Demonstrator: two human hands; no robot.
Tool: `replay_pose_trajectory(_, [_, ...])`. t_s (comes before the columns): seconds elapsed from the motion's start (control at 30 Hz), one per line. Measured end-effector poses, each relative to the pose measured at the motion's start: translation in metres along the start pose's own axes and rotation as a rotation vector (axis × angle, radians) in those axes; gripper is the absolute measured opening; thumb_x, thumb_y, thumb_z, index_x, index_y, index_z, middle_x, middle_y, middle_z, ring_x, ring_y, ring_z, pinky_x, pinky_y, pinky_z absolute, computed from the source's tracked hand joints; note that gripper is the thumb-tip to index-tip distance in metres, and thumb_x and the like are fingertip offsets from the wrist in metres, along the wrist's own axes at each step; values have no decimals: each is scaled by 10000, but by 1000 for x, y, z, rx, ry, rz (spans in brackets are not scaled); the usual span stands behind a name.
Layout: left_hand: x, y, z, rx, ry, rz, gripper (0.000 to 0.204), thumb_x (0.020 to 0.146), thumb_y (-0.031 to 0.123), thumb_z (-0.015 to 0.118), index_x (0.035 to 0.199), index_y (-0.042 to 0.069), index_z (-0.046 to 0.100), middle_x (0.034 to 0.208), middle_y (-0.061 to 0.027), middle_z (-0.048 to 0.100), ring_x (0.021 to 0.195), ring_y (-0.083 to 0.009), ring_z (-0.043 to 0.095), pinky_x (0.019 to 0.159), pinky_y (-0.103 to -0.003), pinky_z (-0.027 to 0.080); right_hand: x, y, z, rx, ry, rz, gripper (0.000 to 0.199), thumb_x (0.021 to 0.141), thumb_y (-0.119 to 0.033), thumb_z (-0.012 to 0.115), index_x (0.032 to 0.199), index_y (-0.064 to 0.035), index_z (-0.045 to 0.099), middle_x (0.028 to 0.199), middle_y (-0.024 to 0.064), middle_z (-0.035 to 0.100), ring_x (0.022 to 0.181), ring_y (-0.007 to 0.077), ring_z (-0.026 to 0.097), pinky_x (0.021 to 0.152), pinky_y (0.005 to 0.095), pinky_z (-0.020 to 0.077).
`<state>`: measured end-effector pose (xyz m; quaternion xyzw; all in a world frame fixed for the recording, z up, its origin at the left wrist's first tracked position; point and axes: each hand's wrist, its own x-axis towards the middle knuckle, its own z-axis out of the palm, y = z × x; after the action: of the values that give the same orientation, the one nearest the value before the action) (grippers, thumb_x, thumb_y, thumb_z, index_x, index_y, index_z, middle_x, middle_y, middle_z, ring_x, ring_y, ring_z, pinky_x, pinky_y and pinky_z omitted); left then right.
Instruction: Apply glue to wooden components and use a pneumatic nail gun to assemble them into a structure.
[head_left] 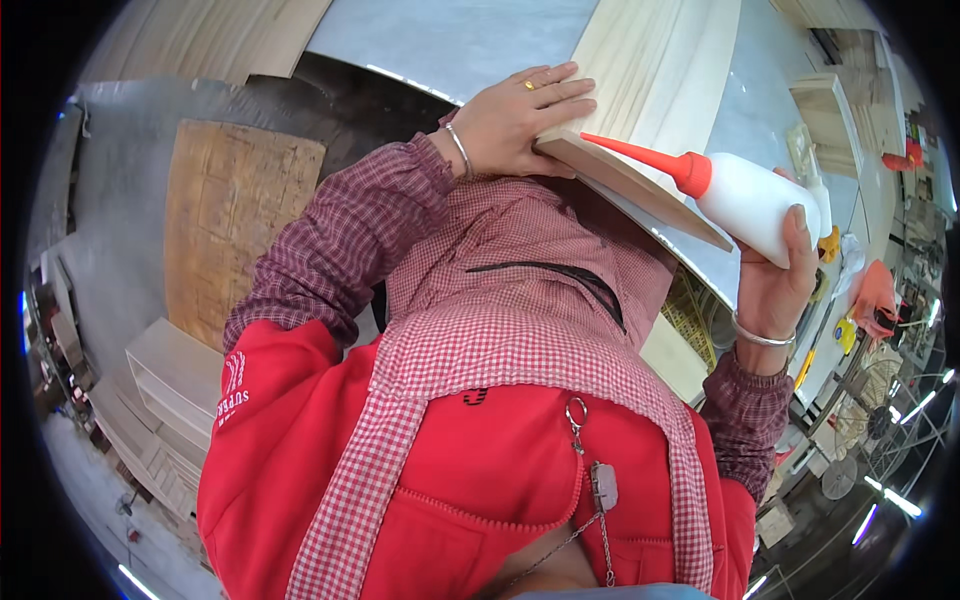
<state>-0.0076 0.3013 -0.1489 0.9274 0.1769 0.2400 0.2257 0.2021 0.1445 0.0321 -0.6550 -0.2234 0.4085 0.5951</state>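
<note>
My left hand (525, 120) holds the left end of a narrow wooden board (640, 188), its fingers laid over the far side and the thumb at the near edge. In my right hand (785, 265) is a white glue bottle (755, 200) with a long red nozzle (650, 158), tilted so that the nozzle points left. The nozzle's tip is by the narrow board's left end, close to my left fingers; whether it touches the wood I cannot tell. Beyond it, a wide pale wooden panel (655, 70) lies on the light bluish worktable (440, 45).
Wooden pieces (830, 120) and a clear plastic bottle (803, 150) stand at the table's right. An orange bag (875, 295) lies further right, near a fan (880, 400). Boards are stacked far left (200, 40); a brown wooden sheet (235, 215) is on the left.
</note>
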Motion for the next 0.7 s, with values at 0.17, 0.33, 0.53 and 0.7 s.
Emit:
replay_pose_trajectory(0.17, [0, 2, 0, 28, 10, 0, 794, 648, 505, 780, 1328, 206, 500, 1442, 25, 428, 1375, -209, 321, 1128, -364, 292, -1, 3, 6, -42, 12, -38, 531, 860, -256, 613, 1274, 33, 451, 1168, 187, 508, 1019, 268, 570, 845, 296, 496])
replay_pose_trajectory(0.33, [1, 6, -1, 49, 16, 9, 793, 647, 514, 778, 1326, 208, 502, 1446, 30, 423, 1378, -202, 317, 1129, -358, 290, -2, 5, 3, -57, 5, -53, 528, 860, -252, 615, 1273, 33, 451, 1163, 184, 508, 1021, 269, 567, 850, 300, 496])
replay_pose_trajectory(0.53, [0, 5, 1, 71, 15, 11, 807, 636, 519, 781, 1328, 213, 501, 1448, 36, 420, 1376, -197, 319, 1131, -355, 287, -4, 7, -2, -67, 7, -56, 516, 864, -234, 612, 1272, 39, 453, 1161, 184, 512, 1022, 267, 564, 868, 310, 488])
replay_pose_trajectory(0.7, [-2, 2, 0, 87, 12, 23, 787, 653, 547, 757, 1316, 201, 511, 1432, 27, 436, 1370, -192, 327, 1131, -339, 283, -5, 9, -12, -70, 17, -63, 498, 868, -214, 611, 1267, 43, 460, 1159, 181, 517, 1020, 261, 562, 880, 317, 480])
